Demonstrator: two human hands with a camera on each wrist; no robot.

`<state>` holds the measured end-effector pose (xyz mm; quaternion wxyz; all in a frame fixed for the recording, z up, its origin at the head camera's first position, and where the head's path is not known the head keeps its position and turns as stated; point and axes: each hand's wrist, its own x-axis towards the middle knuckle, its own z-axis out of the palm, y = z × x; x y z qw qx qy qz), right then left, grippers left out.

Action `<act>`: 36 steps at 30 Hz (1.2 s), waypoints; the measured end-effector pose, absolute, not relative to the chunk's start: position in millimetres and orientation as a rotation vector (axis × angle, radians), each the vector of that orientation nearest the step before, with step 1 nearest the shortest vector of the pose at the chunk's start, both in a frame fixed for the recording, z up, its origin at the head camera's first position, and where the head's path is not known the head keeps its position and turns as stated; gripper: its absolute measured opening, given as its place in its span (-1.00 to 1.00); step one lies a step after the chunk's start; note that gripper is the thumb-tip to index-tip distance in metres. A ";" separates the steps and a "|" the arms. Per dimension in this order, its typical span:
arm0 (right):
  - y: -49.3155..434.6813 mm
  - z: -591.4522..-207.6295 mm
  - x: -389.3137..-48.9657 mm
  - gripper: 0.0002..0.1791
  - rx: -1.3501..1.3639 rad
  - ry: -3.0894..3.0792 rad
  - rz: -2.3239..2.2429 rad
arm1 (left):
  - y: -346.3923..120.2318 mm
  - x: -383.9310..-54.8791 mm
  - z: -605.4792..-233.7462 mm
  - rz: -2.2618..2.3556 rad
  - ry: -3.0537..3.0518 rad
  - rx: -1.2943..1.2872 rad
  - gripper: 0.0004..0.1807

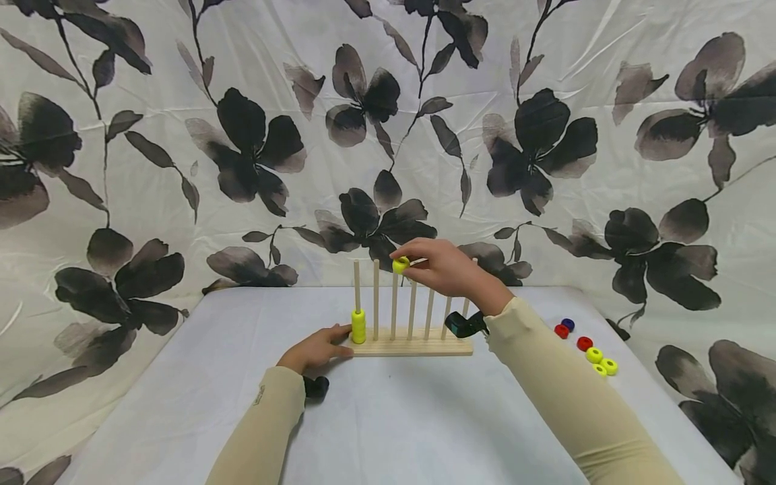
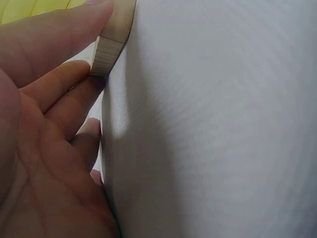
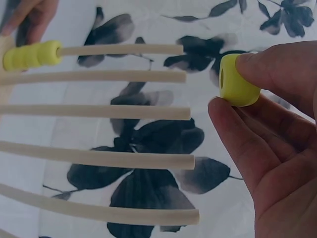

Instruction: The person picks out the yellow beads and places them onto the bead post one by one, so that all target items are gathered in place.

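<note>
A wooden peg rack (image 1: 412,347) with several upright pegs stands on the table. My left hand (image 1: 318,348) holds the left end of its base, thumb on one side and fingers on the other, as the left wrist view shows. A stack of yellow beads (image 1: 358,327) sits at the bottom of the leftmost peg. Between thumb and fingertips, my right hand (image 1: 445,267) pinches another yellow bead (image 3: 238,82) up at the height of the peg tops. In the right wrist view that bead is apart from the pegs, its hole facing the peg tips.
Loose beads lie by the table's right edge: a blue bead (image 1: 567,324), two red beads (image 1: 585,343) and several yellow beads (image 1: 609,366). A floral cloth (image 1: 339,168) hangs behind the white table (image 1: 242,323).
</note>
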<state>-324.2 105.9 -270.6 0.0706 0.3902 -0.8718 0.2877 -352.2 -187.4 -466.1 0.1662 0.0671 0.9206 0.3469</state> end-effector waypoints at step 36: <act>51.2 -266.1 -347.4 -0.66 1.154 -2.600 0.902 | -189.1 -349.8 -463.8 1.010 2.601 0.182 -0.22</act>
